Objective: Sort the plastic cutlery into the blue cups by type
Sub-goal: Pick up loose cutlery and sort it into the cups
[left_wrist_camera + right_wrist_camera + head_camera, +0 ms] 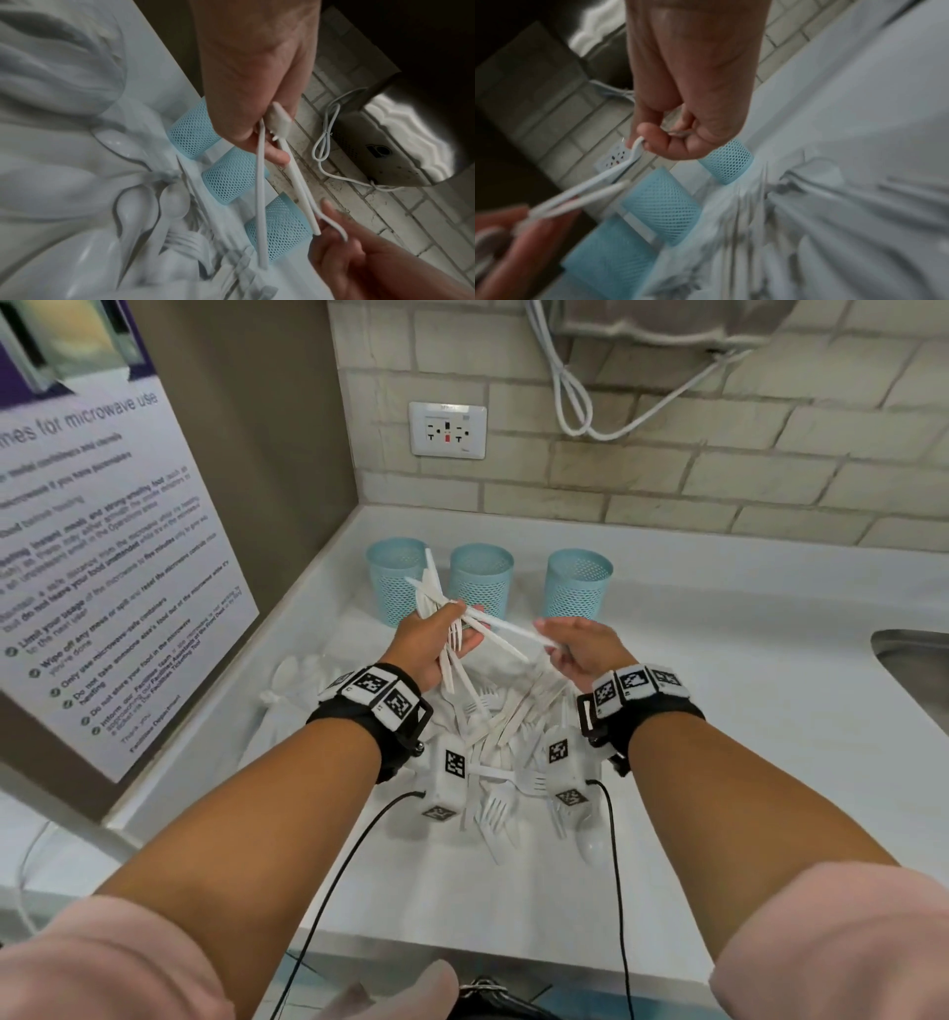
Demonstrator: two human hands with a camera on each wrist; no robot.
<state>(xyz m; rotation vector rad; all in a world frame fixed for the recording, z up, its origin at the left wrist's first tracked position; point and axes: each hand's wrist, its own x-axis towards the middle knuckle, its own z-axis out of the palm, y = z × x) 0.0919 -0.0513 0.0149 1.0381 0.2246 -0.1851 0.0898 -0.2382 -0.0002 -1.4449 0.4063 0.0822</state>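
Note:
Three blue mesh cups [395, 588] [481, 580] [577, 585] stand in a row at the back of the white counter. My left hand [462, 629] grips a fanned bundle of white plastic cutlery [429, 588] in front of the left and middle cups. One long white piece [513, 629] reaches from that bundle to my right hand [552, 639], which pinches its end. In the right wrist view thumb and finger close on that piece [634, 154]. A loose pile of forks, knives and spoons [503, 737] lies on the counter under both wrists.
A steel sink [914, 670] cuts into the counter at the right. A wall panel with a poster [102, 557] borders the left side. A wall outlet [447, 431] and white cables [580, 403] hang on the tiled wall behind the cups.

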